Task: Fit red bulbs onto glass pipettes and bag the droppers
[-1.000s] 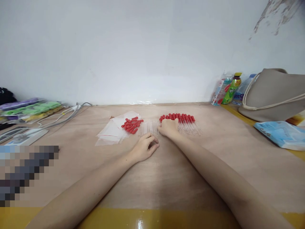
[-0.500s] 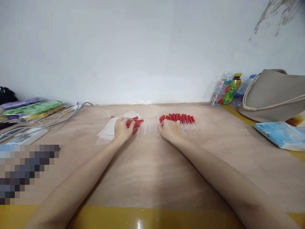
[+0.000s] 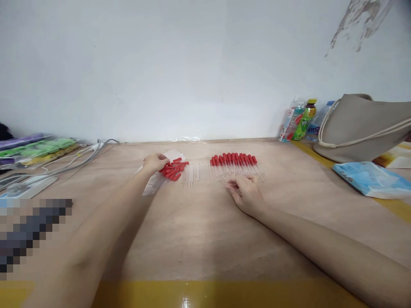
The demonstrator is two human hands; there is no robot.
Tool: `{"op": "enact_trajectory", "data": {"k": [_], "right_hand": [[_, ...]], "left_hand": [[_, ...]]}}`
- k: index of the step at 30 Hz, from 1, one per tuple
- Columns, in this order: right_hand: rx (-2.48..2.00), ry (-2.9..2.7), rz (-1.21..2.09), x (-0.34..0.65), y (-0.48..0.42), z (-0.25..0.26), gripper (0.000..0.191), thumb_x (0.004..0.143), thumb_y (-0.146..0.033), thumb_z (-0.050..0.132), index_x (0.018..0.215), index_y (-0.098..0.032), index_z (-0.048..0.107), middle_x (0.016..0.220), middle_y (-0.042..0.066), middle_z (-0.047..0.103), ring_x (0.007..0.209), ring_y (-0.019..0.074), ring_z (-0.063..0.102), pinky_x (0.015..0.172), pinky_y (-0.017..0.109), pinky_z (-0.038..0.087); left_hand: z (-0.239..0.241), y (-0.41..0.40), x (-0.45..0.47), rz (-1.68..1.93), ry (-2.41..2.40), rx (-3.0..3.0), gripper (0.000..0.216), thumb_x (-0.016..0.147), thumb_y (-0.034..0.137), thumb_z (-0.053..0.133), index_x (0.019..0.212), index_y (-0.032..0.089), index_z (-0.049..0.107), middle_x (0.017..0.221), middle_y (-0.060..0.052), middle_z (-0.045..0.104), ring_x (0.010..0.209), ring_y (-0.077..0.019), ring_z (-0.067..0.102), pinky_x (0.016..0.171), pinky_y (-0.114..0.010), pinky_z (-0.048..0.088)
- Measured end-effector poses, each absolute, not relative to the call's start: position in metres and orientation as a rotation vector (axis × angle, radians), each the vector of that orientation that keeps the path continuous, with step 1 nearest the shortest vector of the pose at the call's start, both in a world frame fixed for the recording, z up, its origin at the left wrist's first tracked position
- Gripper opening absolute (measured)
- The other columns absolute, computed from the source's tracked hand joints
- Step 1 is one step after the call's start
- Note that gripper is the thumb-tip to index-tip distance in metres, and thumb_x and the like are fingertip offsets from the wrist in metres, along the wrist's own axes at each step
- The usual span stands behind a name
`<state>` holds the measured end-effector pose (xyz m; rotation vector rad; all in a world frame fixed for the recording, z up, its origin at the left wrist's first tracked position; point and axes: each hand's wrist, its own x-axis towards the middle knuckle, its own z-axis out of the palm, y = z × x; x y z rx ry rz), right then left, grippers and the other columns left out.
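Observation:
My left hand [image 3: 155, 163] reaches over a heap of red rubber bulbs [image 3: 174, 169] lying on a clear plastic bag [image 3: 154, 185]. Its fingertips are pinched together on one bulb at the heap's upper left. Right of the heap lies a row of bare thin glass tubes [image 3: 196, 174]. Further right, several glass droppers [image 3: 234, 160] lie side by side, red bulbs toward the wall and tips toward me. Just below their tips is my right hand [image 3: 246, 193], fingers curled and fingertips close together. Whatever it may hold is too small to make out.
Drink bottles [image 3: 304, 119] and a grey bag [image 3: 362, 124] stand by the wall at right, with a blue-and-white packet [image 3: 369, 179] in front. Cables [image 3: 96, 156], a power strip [image 3: 32, 188] and green and yellow packaged items [image 3: 48, 149] lie at left.
My right hand has drawn back toward me and to the right, uncovering the dropper row. My left hand has shifted left, exposing more of the red bulbs. The view has turned slightly.

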<state>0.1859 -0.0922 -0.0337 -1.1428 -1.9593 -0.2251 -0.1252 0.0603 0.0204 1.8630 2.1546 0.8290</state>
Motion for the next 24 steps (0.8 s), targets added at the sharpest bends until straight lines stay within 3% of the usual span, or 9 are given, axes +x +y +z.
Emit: {"op": "enact_trajectory", "data": {"k": [4,6,10,15,24], "right_hand": [[-1.098,-2.015,-0.262,0.185,-0.090,-0.034,0.017,0.086,-0.021,0.044,0.096,-0.016,0.056,0.080,0.006,0.066,0.072,0.0169,0.058,0.070,0.031,0.029],[-1.083,-2.045,-0.242,0.185,-0.089,-0.033,0.017,0.086,-0.019,0.043,0.095,-0.017,0.057,0.083,0.005,0.067,0.075,0.0172,0.057,0.069,0.031,0.030],[-1.077,-2.053,-0.160,0.186,-0.090,-0.032,0.013,0.084,-0.019,0.044,0.085,-0.018,0.057,0.080,0.004,0.064,0.073,0.0160,0.056,0.070,0.030,0.031],[-1.070,-2.061,-0.126,0.186,-0.091,-0.033,0.011,0.083,-0.020,0.045,0.085,-0.018,0.056,0.076,0.002,0.062,0.065,0.0131,0.054,0.073,0.031,0.031],[-1.060,-2.159,-0.100,0.183,-0.090,-0.033,0.013,0.085,-0.020,0.042,0.083,-0.018,0.055,0.080,0.003,0.062,0.067,0.0132,0.053,0.077,0.032,0.030]], "left_hand": [[0.021,0.037,-0.111,1.199,2.023,1.932,0.030,0.078,0.037,0.048,0.096,0.016,0.062,0.086,-0.005,0.066,0.075,-0.0152,0.060,0.064,-0.024,0.045],[0.014,0.016,-0.093,1.466,1.655,2.034,0.029,0.077,0.037,0.051,0.092,0.014,0.062,0.084,-0.006,0.065,0.074,-0.0155,0.060,0.066,-0.025,0.046],[-0.010,-0.035,-0.052,1.254,1.144,2.083,0.022,0.075,0.034,0.058,0.087,0.016,0.059,0.083,-0.005,0.063,0.069,-0.0135,0.059,0.063,-0.025,0.045],[-0.033,-0.067,-0.030,1.024,1.042,1.891,0.019,0.075,0.031,0.059,0.085,0.017,0.051,0.075,-0.002,0.063,0.063,-0.0111,0.058,0.056,-0.022,0.043],[-0.031,-0.066,-0.031,0.997,1.040,1.933,0.019,0.077,0.031,0.058,0.088,0.017,0.049,0.077,-0.002,0.061,0.065,-0.0117,0.058,0.059,-0.024,0.045]]}}
